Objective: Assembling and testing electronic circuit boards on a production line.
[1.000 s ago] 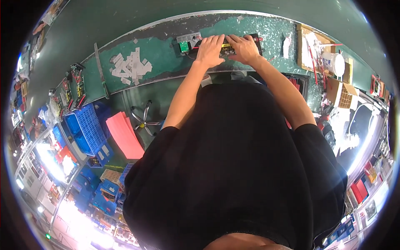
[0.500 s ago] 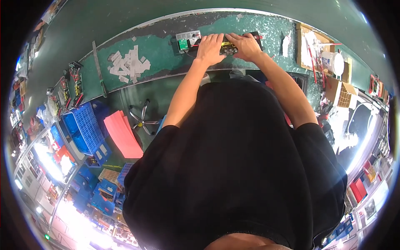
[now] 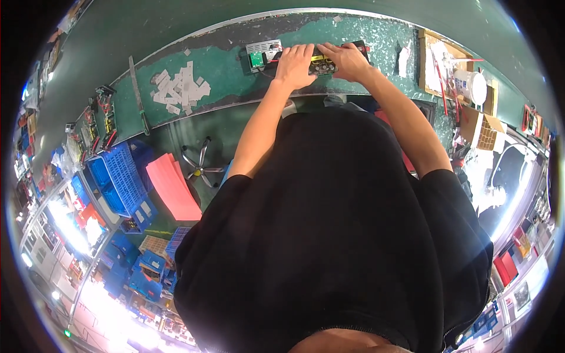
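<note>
A long electronic unit [image 3: 322, 67] lies on the green workbench [image 3: 226, 70], with yellow components showing between my hands. At its left end are a perforated silver metal part [image 3: 266, 47] and a small green circuit board [image 3: 257, 59]; a black part with red bits is at its right end. My left hand [image 3: 294, 66] reaches over the unit's middle, fingers laid across it and thumb toward the right. From the other side, my right hand [image 3: 349, 62] grips it near the black end, fingers pointing left. Both palms hide much of the unit.
White paper slips [image 3: 181, 88] lie scattered left of the unit, beside a long flat blade with a dark handle [image 3: 139, 97]. To the right are a wooden tray [image 3: 431, 65], a white tub [image 3: 471, 87] and a cardboard box [image 3: 479, 129]. Blue crates [image 3: 120, 179] stand lower left.
Both hands stay on the unit with nearly the same hold; the fingers have shifted only slightly. The bench sits a little higher in the picture.
</note>
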`<state>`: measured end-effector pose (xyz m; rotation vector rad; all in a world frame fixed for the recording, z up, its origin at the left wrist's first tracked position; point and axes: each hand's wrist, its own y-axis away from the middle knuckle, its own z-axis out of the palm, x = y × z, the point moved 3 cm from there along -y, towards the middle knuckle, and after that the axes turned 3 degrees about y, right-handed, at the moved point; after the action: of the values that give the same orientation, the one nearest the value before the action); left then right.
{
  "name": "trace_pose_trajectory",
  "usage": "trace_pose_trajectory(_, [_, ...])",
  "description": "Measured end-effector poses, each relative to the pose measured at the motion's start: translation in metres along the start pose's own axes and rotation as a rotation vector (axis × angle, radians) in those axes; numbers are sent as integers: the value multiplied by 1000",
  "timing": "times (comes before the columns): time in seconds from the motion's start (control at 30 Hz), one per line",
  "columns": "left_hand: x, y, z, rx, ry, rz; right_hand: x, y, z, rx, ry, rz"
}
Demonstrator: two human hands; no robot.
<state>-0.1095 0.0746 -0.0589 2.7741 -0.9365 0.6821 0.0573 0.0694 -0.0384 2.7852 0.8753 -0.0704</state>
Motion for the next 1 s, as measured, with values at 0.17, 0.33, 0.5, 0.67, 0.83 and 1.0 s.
trace_pose_trajectory(0.17, [-1, 2, -2, -57, 9, -15, 4, -9, 6, -118, -58, 18])
trace_pose_trajectory(0.33, [-2, 22, -22, 81, -170, -43, 3, -3, 14, -146, -89, 36])
trace_pose_trajectory(0.5, [-23, 63, -38, 273, -140, -197, -18, 10, -6, 250, -129, 78])
trace_pose_trajectory(0.67, [-11, 93, -31, 343, -55, -236, -21, 54, -25, 435, -587, 414])
trace_pose_trajectory(0.83, [-21, 111, -19, 376, 31, -260, -4, 134, -29, 501, -778, 926])
trace_pose_trajectory(1.0, [-28, 94, -21, 369, 129, -304, 29, 239, 42, 720, -1085, 1607])
